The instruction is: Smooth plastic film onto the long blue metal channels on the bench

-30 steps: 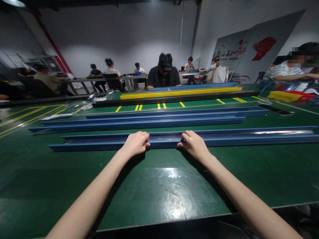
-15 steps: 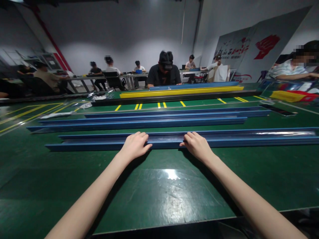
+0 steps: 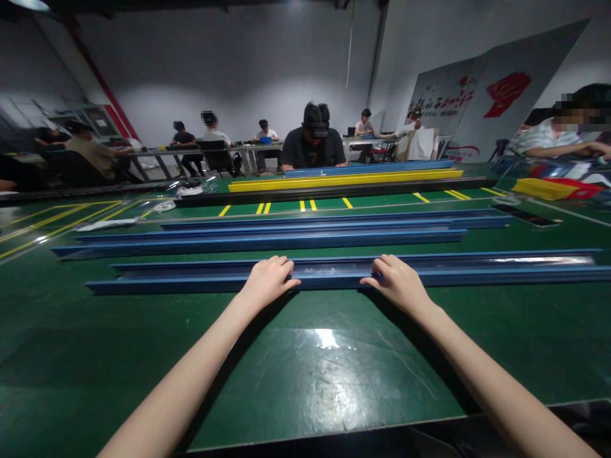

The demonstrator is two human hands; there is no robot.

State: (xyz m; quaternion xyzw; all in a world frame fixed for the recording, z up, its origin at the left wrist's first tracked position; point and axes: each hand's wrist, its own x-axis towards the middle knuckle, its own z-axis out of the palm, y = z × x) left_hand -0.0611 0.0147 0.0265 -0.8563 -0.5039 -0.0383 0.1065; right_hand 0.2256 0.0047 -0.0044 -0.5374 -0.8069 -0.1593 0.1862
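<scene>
A long blue U-shaped channel (image 3: 329, 279) lies across the green table in front of me, its open side up and a shiny clear film inside. My left hand (image 3: 267, 280) grips its near wall left of the middle, fingers curled over into the trough and thumb along the front edge. Farther right, my right hand (image 3: 400, 284) holds the same wall in a like way, its thumb pointing left. The fingertips of both hands are partly hidden in the trough. Just beyond lie more blue channels (image 3: 267, 240), roughly parallel to this one.
A black strip (image 3: 334, 191), a yellow strip (image 3: 344, 180) and another blue strip (image 3: 372, 168) lie across the table's far part. A phone (image 3: 525, 216) is at the right, with yellow and red trays (image 3: 544, 188) behind it. One person (image 3: 312, 143) sits opposite; several others work around.
Both hands have slid right along the channel, the right hand farther, so the gap between them is wider. The channel stays in about the same place.
</scene>
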